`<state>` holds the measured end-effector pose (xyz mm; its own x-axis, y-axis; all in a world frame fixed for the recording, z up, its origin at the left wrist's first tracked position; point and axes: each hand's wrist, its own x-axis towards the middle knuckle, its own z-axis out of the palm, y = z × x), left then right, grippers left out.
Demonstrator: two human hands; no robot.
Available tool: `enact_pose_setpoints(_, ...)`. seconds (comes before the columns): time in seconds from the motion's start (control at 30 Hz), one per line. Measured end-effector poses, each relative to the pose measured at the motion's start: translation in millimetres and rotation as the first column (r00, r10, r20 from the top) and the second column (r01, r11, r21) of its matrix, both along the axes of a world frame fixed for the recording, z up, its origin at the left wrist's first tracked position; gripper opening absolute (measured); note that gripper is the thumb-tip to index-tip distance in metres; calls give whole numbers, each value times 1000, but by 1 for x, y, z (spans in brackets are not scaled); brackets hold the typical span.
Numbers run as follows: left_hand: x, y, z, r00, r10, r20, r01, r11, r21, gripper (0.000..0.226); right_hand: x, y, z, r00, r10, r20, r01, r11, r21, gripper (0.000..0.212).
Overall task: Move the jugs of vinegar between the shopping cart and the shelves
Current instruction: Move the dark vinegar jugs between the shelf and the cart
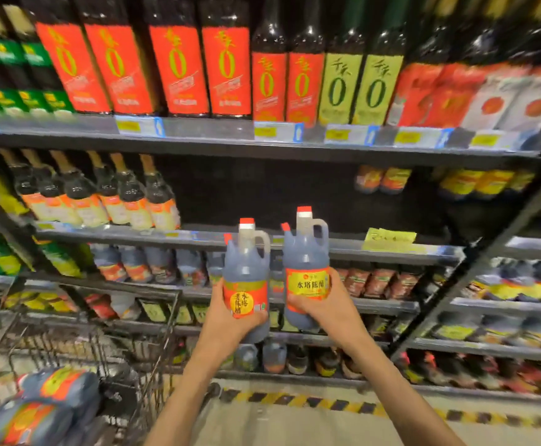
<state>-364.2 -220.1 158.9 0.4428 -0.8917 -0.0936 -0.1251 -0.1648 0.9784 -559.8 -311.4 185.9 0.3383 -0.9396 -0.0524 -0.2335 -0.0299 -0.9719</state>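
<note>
Both hands up in front of the dark metal store shelves (262, 243), each wrapped round its own jug. Left hand (227, 320) grips the lower body of a dark translucent plastic vinegar jug with red cap and red-yellow label (246, 275), thumb across the label front. Right hand (324, 309) grips a second jug of the same kind (307, 268), fingers curled under the label, thumb on the right edge. Both jugs upright, side by side, close but apart; right one held slightly higher. Handles point right on both.

Jugs sit in the air in front of the middle shelf edge, level with an open dark gap in that shelf's stock (262, 188). Not resting on anything.

Wire metal shopping cart (101, 342) at lower left, just beside the left forearm. More jugs of the same type lie on their sides in it (47, 400).

Shelf above carries tall dark bottles with red and yellow-green labels (179, 66). Row of similar jugs on the shelf behind the held pair (137, 263), blurred. Yellow-black hazard stripe on the floor (327, 403) along the shelf base.
</note>
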Motion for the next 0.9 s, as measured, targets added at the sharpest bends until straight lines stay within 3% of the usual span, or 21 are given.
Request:
enact_pose_setpoints(0.13, -43, -61, 8, 990, -135, 30, 135, 991, 8, 79, -52, -35, 6, 992, -127, 7, 127, 990, 54, 52)
enact_pose_setpoints(0.23, -68, -114, 12, 978, -203, 46, 203, 979, 8, 70, -84, -67, 9, 979, -206, -8, 206, 977, 51, 39)
enact_pose_setpoints(0.4, -98, -208, 13, 958, -286, 19, 286, 958, -19, 64, -122, -128, 13, 948, -318, -2, 318, 946, 70, 36)
enact_pose_setpoints(0.57, -115, -294, 25, 954, -296, 46, 296, 955, 1, 76, -147, -186, 26, 925, -380, 15, 378, 923, 65, 35)
enact_pose_setpoints(0.67, -124, -339, 26, 950, -295, 100, 296, 955, 8, 62, -158, -221, 24, 908, -418, 18, 417, 908, 43, 38)
enact_pose_setpoints(0.8, -138, -387, 22, 948, -263, 182, 278, 958, -64, 95, -167, -259, 20, 878, -477, 38, 475, 879, 45, 57)
enact_pose_setpoints(0.9, -149, -411, 9, 939, -251, 234, 274, 959, -68, 102, -174, -282, 17, 870, -492, 31, 492, 870, 22, 57)
